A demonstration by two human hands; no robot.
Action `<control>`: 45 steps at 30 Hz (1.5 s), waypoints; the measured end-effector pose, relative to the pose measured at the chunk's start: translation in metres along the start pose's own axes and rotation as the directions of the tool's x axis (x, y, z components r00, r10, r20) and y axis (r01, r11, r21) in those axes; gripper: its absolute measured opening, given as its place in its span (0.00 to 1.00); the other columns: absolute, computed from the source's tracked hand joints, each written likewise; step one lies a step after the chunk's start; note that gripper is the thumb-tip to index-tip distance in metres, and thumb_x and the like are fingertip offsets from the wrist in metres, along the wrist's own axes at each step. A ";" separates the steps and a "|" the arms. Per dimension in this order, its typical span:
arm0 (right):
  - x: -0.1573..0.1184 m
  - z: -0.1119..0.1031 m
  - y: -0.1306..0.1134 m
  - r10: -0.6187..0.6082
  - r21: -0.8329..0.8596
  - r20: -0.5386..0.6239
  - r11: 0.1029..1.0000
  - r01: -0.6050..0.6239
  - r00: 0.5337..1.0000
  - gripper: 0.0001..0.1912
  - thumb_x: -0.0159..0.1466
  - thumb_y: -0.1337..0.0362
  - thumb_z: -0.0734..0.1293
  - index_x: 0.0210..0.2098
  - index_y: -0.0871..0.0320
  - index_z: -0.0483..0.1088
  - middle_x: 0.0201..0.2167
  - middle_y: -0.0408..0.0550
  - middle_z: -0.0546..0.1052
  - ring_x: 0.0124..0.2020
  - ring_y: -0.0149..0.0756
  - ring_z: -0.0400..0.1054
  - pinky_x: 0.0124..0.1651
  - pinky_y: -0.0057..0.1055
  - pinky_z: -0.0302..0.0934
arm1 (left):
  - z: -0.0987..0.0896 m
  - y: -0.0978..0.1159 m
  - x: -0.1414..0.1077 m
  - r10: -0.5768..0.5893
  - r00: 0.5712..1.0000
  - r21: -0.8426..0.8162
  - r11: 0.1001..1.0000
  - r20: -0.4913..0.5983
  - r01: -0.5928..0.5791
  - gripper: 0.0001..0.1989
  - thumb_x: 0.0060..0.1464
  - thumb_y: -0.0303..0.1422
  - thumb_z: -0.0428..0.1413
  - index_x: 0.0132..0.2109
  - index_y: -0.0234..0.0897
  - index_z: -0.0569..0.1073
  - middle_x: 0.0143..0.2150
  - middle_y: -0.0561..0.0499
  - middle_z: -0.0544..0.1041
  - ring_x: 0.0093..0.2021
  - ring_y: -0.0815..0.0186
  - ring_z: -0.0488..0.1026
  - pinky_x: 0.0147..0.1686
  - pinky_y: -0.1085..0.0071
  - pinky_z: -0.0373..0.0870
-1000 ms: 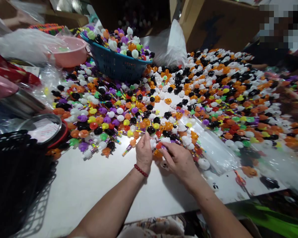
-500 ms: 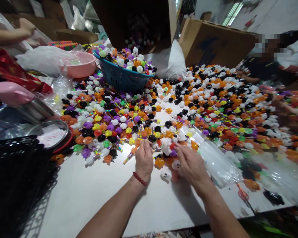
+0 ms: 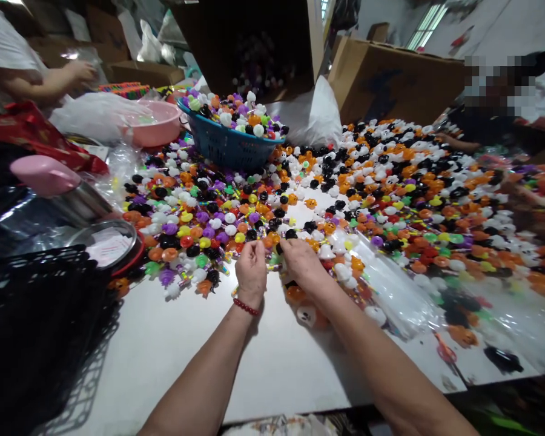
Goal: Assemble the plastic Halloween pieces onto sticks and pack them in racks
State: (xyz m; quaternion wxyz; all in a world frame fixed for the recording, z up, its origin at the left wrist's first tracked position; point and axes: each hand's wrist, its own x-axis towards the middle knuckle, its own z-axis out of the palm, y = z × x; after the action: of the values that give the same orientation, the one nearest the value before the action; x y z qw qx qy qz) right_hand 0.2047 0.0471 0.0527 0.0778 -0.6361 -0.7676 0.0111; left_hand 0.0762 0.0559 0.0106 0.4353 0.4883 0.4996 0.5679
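Note:
Both hands are at the near edge of a heap of small colourful plastic figures (image 3: pixel 211 233) in ghost, pumpkin and other shapes, some joined to patterned sticks. My left hand (image 3: pixel 251 271), with a red bead bracelet (image 3: pixel 246 306) on the wrist, is closed with its fingertips together; what they hold, if anything, is hidden. Close beside it, my right hand (image 3: pixel 301 261) reaches in palm down, fingers curled among black and orange figures. What it grips is hidden. Below my right forearm lies a white ghost figure (image 3: pixel 306 315) on the white table (image 3: pixel 272 375).
Behind the heap stands a blue basket (image 3: pixel 234 145) full of figures. At right lie clear plastic bags (image 3: pixel 395 290) and orange-handled scissors (image 3: pixel 445 350). A black crate (image 3: pixel 40 327), a steel flask with pink lid (image 3: pixel 45 175) and a pink basin (image 3: pixel 157 124) stand left. Other people work at both sides.
My right hand has moved left and forward from the white and red figures into the heap beside my left hand. My left hand has shifted slightly left and forward.

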 end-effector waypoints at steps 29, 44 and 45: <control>-0.082 -0.023 -0.017 0.450 0.875 -0.175 0.479 -0.071 0.876 0.11 0.63 0.55 0.68 0.39 0.56 0.72 0.34 0.44 0.78 0.33 0.34 0.73 0.37 0.29 0.66 | -0.011 0.040 -0.002 -0.477 0.783 -0.622 0.486 0.399 0.613 0.05 0.54 0.28 0.61 0.38 0.32 0.72 0.32 0.47 0.79 0.27 0.73 0.73 0.26 0.79 0.71; -0.101 -0.027 -0.022 0.356 0.760 -0.266 0.649 -0.032 0.896 0.07 0.65 0.60 0.67 0.38 0.57 0.74 0.33 0.45 0.80 0.35 0.35 0.74 0.40 0.29 0.64 | 0.001 0.036 -0.042 -0.342 0.863 -0.394 0.784 0.370 0.480 0.24 0.52 0.54 0.59 0.34 0.36 0.67 0.23 0.57 0.70 0.18 0.75 0.65 0.17 0.79 0.59; -0.101 -0.027 -0.021 0.342 0.744 -0.274 0.668 -0.027 0.899 0.07 0.65 0.60 0.66 0.38 0.57 0.73 0.33 0.45 0.79 0.34 0.35 0.74 0.40 0.29 0.64 | 0.001 0.035 -0.043 -0.339 0.865 -0.369 0.801 0.370 0.472 0.24 0.53 0.55 0.58 0.34 0.36 0.67 0.23 0.56 0.70 0.19 0.75 0.65 0.18 0.78 0.59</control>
State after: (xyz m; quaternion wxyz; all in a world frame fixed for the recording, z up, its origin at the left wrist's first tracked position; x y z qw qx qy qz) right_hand 0.2057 -0.0580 0.0711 0.4722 -0.6179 -0.5982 0.1936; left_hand 0.0835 0.0099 0.0403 0.7154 0.3317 0.3806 0.4831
